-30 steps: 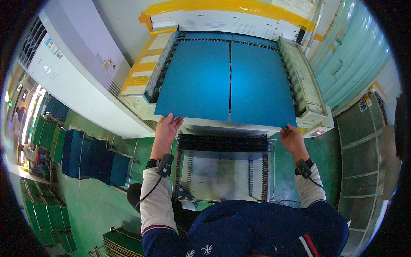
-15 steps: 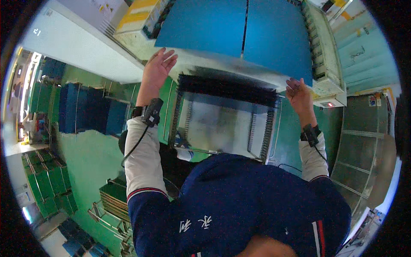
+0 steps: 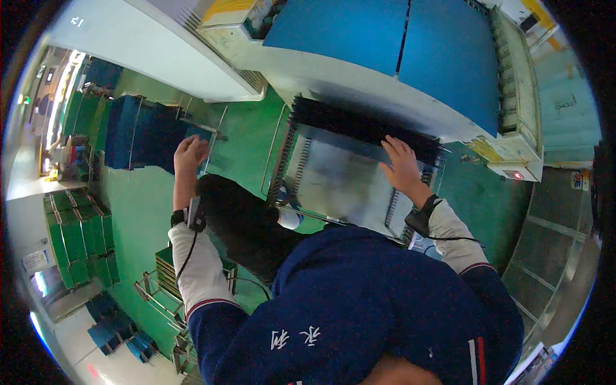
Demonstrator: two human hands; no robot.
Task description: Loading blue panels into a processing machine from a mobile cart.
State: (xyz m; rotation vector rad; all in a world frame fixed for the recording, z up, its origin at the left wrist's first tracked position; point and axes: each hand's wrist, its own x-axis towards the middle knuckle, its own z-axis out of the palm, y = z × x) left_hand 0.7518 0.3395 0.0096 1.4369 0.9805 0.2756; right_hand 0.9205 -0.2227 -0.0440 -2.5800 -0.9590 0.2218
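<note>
My right hand reaches over the wire rack, fingers stretched and apart, holding nothing. Its fingertips are near the row of dark upright panels packed at the rack's far end; whether they touch is unclear. My left hand hovers left of the rack above the green floor, empty, its fingers loosely curled and slightly blurred. Ahead, two blue panels lie side by side on the pale machine, a narrow dark gap between them. Neither hand touches them.
A white cabinet stands at the far left. Dark blue panels sit in a rack beyond my left hand, and green panels stand at the left. A stack of boards rests on a metal cart nearby. A grey shelved rack is at the right.
Both hands have left the front edge of the blue panels. My left hand moved left and down; my right hand moved left and down, over the rack. The view shifted too.
</note>
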